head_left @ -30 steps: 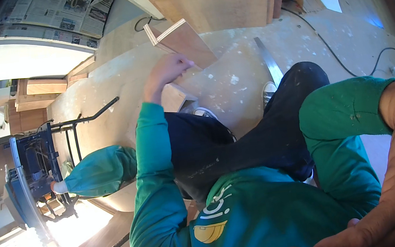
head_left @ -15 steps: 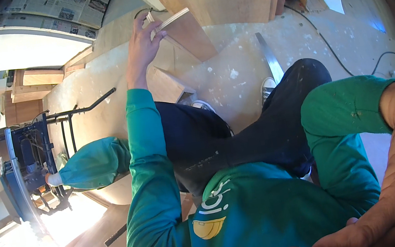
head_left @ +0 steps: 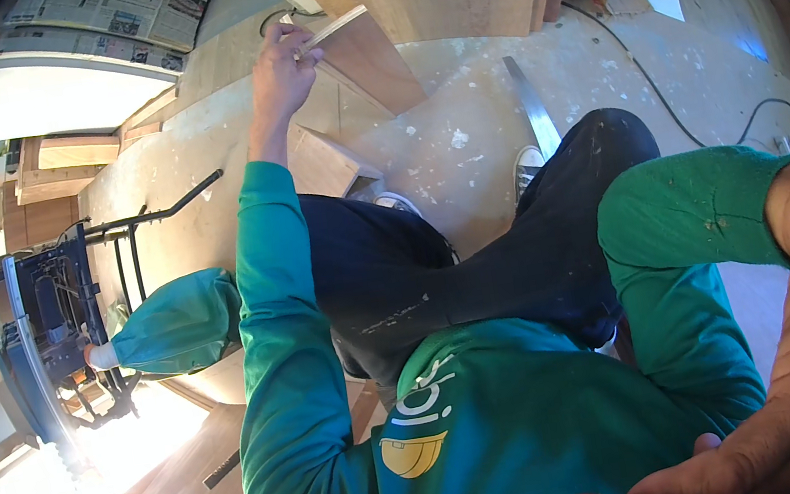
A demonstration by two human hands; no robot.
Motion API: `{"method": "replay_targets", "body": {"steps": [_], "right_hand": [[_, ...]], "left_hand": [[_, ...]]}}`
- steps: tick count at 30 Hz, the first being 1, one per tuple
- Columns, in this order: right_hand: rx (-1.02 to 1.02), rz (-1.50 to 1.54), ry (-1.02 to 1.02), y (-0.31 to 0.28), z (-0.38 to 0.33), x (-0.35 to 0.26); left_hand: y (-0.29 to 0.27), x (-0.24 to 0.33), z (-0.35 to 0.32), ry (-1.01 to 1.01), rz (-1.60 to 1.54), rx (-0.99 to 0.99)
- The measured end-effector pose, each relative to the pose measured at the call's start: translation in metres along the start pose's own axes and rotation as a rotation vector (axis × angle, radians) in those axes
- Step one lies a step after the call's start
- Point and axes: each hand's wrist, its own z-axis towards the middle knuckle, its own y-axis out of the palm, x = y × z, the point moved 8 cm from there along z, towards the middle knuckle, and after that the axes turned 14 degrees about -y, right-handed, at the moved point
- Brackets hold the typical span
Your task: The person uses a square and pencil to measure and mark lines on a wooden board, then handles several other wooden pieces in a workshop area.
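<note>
On the dusty floor [head_left: 494, 91] we sat, our left hand [head_left: 281, 71] clenched round the near edge of a wooden board [head_left: 366, 54], tilting it up off the floor. Our right hand [head_left: 748, 460] rested at our head, gripping nothing we could see.

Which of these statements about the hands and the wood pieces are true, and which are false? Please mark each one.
1. The left hand grips a thin wooden board by its edge. True.
2. The right hand also holds that board. False: it is raised close to the camera, away from the board.
3. A metal strip lies on the floor. True.
4. The person wears a red sweater. False: the sweater is green.
</note>
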Motion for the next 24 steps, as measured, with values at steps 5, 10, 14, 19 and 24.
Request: {"method": "replay_targets", "body": {"steps": [5,10,14,19,24], "right_hand": [[0.002,0.009,0.005,0.000,0.000,0.000],[0.004,0.023,0.018,-0.002,-0.001,0.005],[0.008,0.027,0.020,-0.005,-0.003,0.007],[0.007,0.045,0.001,-0.010,-0.006,0.008],[0.002,0.042,-0.009,-0.012,-0.009,0.004]], "left_hand": [[0.003,-0.009,0.013,-0.001,0.007,-0.024],[-0.001,-0.030,0.032,-0.035,-0.003,0.050],[-0.004,-0.043,0.035,-0.051,-0.035,0.132],[-0.005,-0.083,0.042,-0.102,-0.075,0.209],[-0.010,-0.124,0.044,-0.182,-0.160,0.217]]}}
